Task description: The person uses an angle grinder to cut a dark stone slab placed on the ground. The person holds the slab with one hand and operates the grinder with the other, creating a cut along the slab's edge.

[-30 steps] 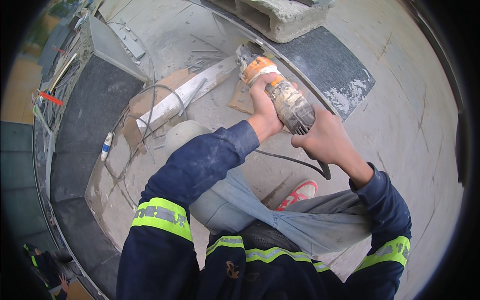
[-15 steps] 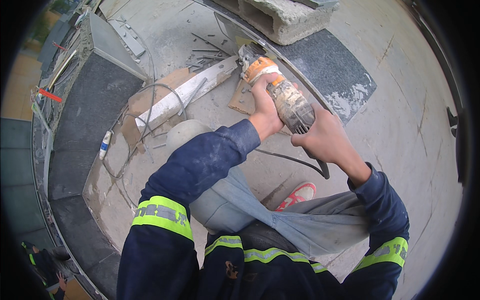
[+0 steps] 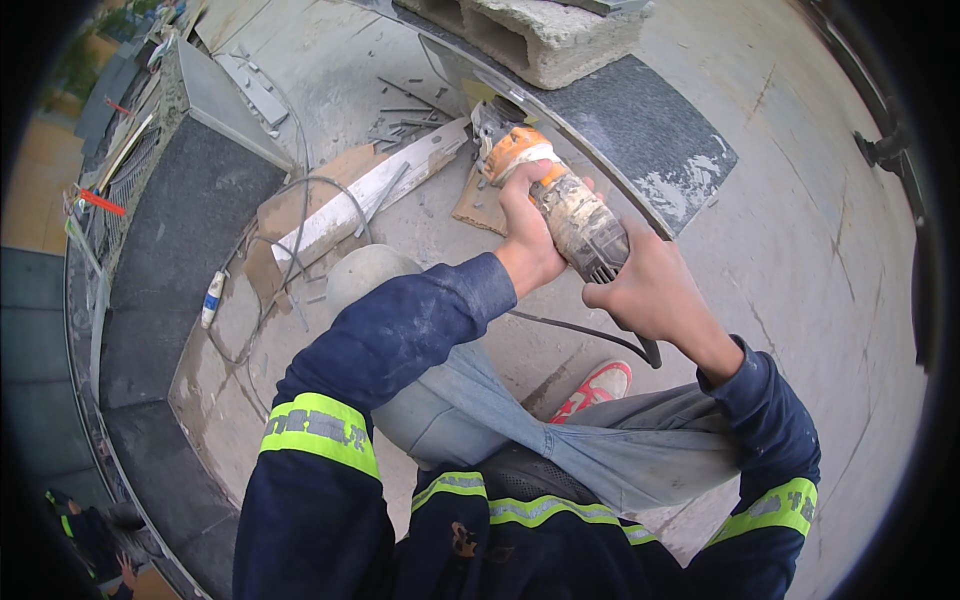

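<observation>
A dusty angle grinder [image 3: 578, 212] with an orange collar is held in both my hands. Around the front of its body, just behind the collar, my left hand [image 3: 532, 228] is closed. My right hand [image 3: 652, 283] grips the rear end, where the black cord [image 3: 590, 333] leaves it. The grinder's head points away from me, at the near-left edge of a dark grey stone slab [image 3: 640, 125]. Its disc is mostly hidden, and I cannot tell whether it touches the edge.
A hollow concrete block [image 3: 555, 45] rests on the slab's far part. Left of the grinder lie a white-faced strip [image 3: 350, 205], cardboard, thin offcuts and a looping cable with a blue-and-white connector [image 3: 212, 298]. A dark stone-faced low wall [image 3: 185, 220] stands further left. Another person [image 3: 95, 535] is at lower left.
My view has shifted slightly. The grinder's head has come a little nearer to me along the slab's edge; both hands keep their hold.
</observation>
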